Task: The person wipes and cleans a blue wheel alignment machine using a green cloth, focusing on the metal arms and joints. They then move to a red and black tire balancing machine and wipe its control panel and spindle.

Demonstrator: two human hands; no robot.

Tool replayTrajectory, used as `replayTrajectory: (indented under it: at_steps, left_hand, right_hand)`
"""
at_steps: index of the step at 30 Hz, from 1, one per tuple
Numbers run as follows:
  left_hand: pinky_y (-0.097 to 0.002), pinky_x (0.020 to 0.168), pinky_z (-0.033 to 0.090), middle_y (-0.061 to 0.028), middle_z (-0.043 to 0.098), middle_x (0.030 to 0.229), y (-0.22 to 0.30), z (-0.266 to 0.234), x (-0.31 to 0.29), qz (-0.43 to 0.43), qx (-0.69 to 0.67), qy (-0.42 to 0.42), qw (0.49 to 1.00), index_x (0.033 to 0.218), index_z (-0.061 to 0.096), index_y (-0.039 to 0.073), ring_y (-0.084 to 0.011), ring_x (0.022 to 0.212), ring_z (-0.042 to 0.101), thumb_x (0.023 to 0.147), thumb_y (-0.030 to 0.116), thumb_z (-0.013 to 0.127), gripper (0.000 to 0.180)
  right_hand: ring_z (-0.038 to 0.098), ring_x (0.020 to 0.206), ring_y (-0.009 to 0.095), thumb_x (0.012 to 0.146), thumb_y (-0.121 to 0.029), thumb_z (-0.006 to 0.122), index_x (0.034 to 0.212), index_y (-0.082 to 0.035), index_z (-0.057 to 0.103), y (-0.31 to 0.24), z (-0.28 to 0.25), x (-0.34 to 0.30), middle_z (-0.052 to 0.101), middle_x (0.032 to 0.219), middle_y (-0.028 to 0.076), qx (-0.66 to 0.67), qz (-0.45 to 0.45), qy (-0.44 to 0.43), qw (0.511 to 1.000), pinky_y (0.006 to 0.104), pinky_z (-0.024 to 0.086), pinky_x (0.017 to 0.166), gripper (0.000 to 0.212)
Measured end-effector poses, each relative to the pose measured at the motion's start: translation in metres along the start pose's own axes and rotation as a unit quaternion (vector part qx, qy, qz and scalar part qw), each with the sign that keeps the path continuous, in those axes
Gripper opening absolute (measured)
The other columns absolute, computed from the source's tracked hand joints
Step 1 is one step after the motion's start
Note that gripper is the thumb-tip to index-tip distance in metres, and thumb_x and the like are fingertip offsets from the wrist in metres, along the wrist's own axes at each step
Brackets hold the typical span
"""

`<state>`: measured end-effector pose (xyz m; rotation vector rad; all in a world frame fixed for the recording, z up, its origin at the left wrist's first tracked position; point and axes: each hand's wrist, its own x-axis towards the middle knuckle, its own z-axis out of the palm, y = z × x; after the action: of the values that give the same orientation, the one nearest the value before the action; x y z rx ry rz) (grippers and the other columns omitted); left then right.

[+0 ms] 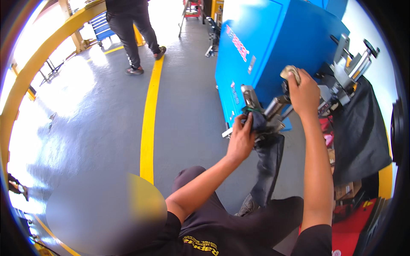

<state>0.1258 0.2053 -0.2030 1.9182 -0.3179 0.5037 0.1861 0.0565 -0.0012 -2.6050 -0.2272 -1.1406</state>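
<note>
A metal clamp with silver bars [275,107] stands in front of me beside the blue cabinet. My right hand [304,91] is closed round a beige rag [290,73] at the upper end of the clamp, by a black knob [285,88]. Lower down, my left hand [241,138] has its fingers bent against a dark, bunched piece [258,121] on the clamp; whether that is cloth or a clamp part, I cannot tell. Below the clamp hangs a black strip of material [269,166], reaching down towards my shoe.
The blue cabinet [265,42] rises just ahead. To the right, a similar clamp [348,70] sits above a black sheet [358,132], with a red surface [354,230] below. A yellow line [149,111] crosses the grey floor; a person [132,30] stands beyond.
</note>
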Motion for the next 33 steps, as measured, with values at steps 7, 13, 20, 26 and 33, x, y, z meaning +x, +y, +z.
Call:
replayTrajectory:
  at_steps: [7,13,20,26,33]
  left_hand:
    - [-0.0486,0.095,0.048,-0.0222,0.053,0.126,0.022,-0.005,0.003,0.072,-0.029,0.091,0.993,0.149,0.05,0.002,-0.0422,0.106,0.055,0.082,-0.011,0.053,0.068]
    - [-0.0458,0.1,0.044,-0.0097,0.053,0.147,0.017,0.009,0.021,0.177,0.177,0.095,0.963,0.143,0.056,0.005,-0.0341,0.111,0.055,0.079,-0.008,0.054,0.065]
    - [-0.0411,0.093,0.047,0.0046,0.044,0.161,0.004,-0.001,0.041,0.161,0.229,-0.002,0.96,0.134,0.06,0.01,-0.0319,0.102,0.056,0.085,0.0,0.054,0.051]
    - [-0.0442,0.099,0.047,-0.0008,0.059,0.147,-0.036,-0.012,0.037,0.203,0.192,-0.04,0.959,0.122,0.065,0.006,-0.0335,0.11,0.057,0.082,-0.003,0.055,0.042]
    - [-0.0472,0.103,0.043,-0.0071,0.064,0.135,-0.022,-0.013,0.02,0.105,0.109,-0.07,0.986,0.129,0.06,0.005,-0.0352,0.114,0.057,0.085,-0.005,0.052,0.045]
  right_hand:
    - [0.067,0.089,0.041,0.096,-0.034,0.054,0.094,-0.009,0.071,0.0,0.006,0.0,0.071,0.095,0.013,-0.018,-0.017,0.006,1.0,0.0521,0.053,0.079,0.03]
    - [0.068,0.087,0.039,0.096,-0.034,0.053,0.094,-0.011,0.072,0.005,0.004,-0.001,0.071,0.093,0.011,-0.02,-0.015,-0.004,1.0,0.051,0.053,0.078,0.03]
    - [0.068,0.086,0.04,0.095,-0.034,0.054,0.092,-0.012,0.073,0.014,0.008,-0.005,0.072,0.098,0.013,-0.035,-0.034,0.021,0.999,0.0513,0.054,0.077,0.03]
    - [0.067,0.093,0.044,0.096,-0.026,0.058,0.098,0.0,0.07,-0.008,0.001,-0.004,0.071,0.097,0.023,-0.001,-0.039,0.026,0.999,0.0515,0.052,0.083,0.029]
    - [0.066,0.095,0.045,0.097,-0.026,0.057,0.101,0.0,0.071,-0.002,0.002,-0.001,0.071,0.098,0.024,-0.013,-0.048,0.011,0.999,0.0516,0.052,0.083,0.03]
